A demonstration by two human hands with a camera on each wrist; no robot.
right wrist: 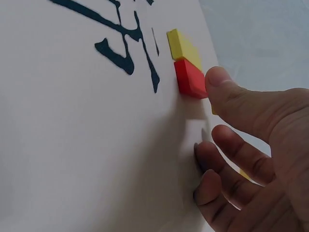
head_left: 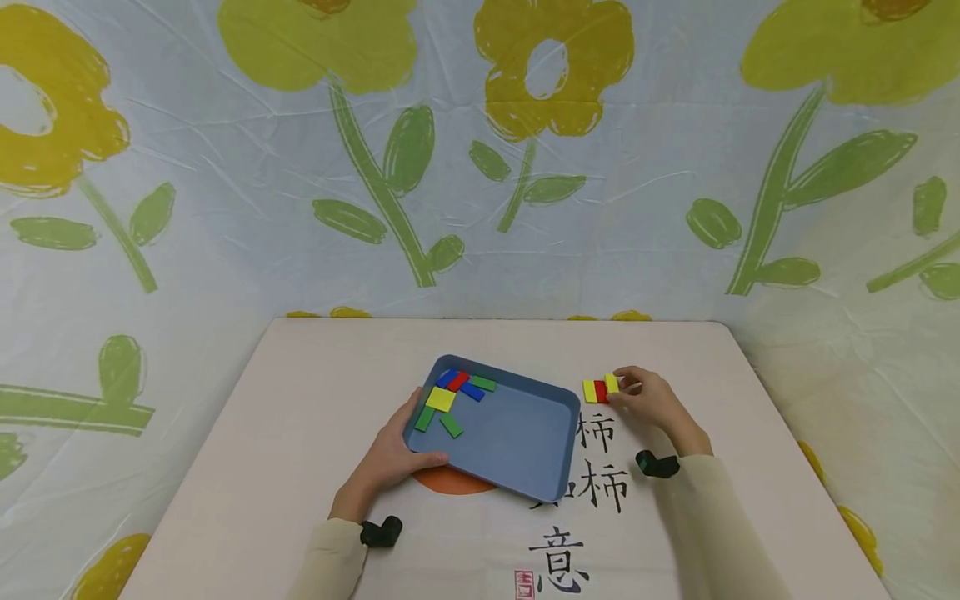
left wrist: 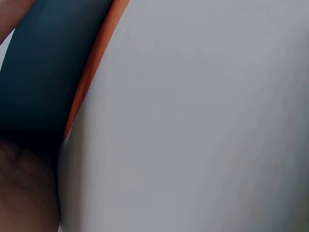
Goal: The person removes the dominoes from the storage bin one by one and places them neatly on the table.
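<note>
My left hand (head_left: 390, 454) grips a blue-grey tray (head_left: 510, 433) at its left end, the thumb along the near rim; the fingers are mostly hidden. In the left wrist view, the tray's dark side (left wrist: 53, 67) fills the upper left. Inside the tray, a yellow square (head_left: 441, 399) lies among several green, blue and red flat blocks, bunched at the left. Right of the tray, my right hand (head_left: 654, 402) pinches a yellow block (head_left: 612, 383) between thumb and fingers. Beside it stand a red block (right wrist: 189, 79) and another yellow block (right wrist: 182, 48), side by side on the table.
The pale tabletop (head_left: 315, 400) carries a printed cloth with black characters (head_left: 603, 485), a red seal (head_left: 524, 585) and an orange shape (head_left: 453, 481) partly under the tray. A flower-patterned curtain (head_left: 600, 250) surrounds the table. Dark devices (head_left: 657, 464) sit on both wrists.
</note>
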